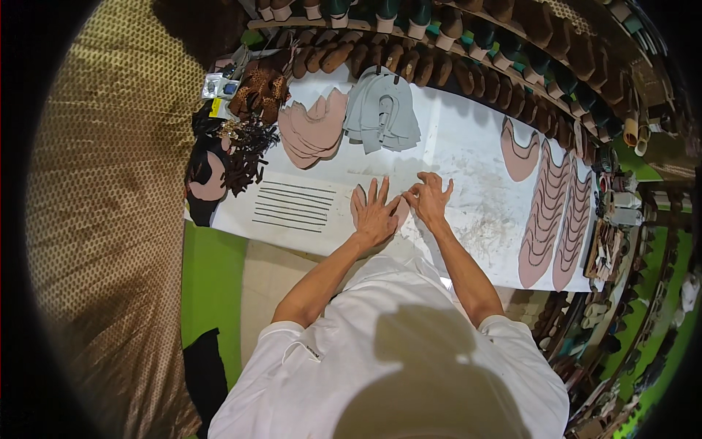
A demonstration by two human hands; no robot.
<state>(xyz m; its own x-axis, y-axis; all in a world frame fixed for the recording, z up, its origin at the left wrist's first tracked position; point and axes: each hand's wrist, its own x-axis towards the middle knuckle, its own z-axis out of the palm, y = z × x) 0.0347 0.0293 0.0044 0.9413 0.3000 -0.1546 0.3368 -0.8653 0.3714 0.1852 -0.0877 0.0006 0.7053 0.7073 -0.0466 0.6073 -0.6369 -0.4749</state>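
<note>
Two hands (376, 222) (431, 199) touch — seemingly — one pink piece (357, 203).

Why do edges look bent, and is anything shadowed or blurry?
Head view: the fisheye lens curves edges, like the shelf's; head view: a dark shadow covers part of the white shirt; head view: left hand and right hand look fairly sharp, small things by the right rim unclear.

The piece (403, 213) is pink, the fabric (121, 183) spotted gold
</note>
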